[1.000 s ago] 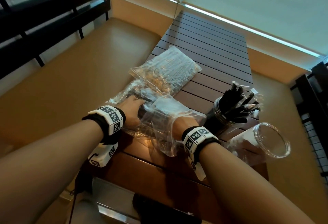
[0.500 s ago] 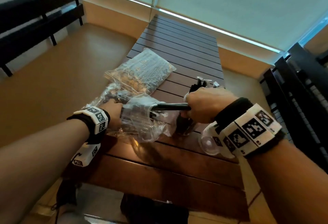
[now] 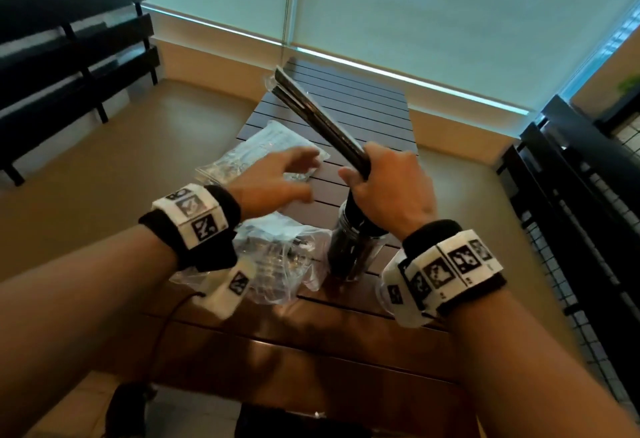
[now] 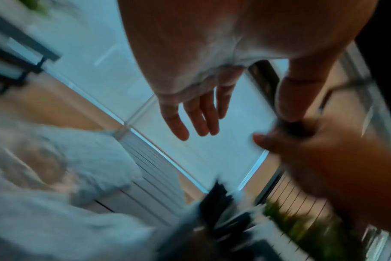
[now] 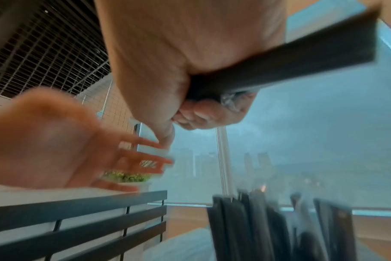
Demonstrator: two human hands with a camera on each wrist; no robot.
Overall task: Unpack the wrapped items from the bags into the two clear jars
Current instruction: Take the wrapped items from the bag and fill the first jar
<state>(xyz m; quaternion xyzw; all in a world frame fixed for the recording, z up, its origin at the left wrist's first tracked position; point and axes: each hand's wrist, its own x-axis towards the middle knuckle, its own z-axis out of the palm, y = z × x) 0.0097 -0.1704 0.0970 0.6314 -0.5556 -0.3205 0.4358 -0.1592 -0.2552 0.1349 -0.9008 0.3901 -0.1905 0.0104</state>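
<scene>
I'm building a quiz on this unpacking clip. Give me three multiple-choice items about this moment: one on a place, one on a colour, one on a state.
1. Where is the jar that already holds items?
A. on the floor
B. on the slatted table, below the right hand
C. on the bench

2. What colour are the long wrapped items in the right hand?
A. black
B. red
C. white

3. How is the left hand?
A. gripping a bag
B. in a fist
C. fingers spread, holding nothing

Answers:
1 B: the jar stands on the table under the right hand.
2 A: the wrapped items are black.
3 C: the left hand hovers open above the bags.
</scene>
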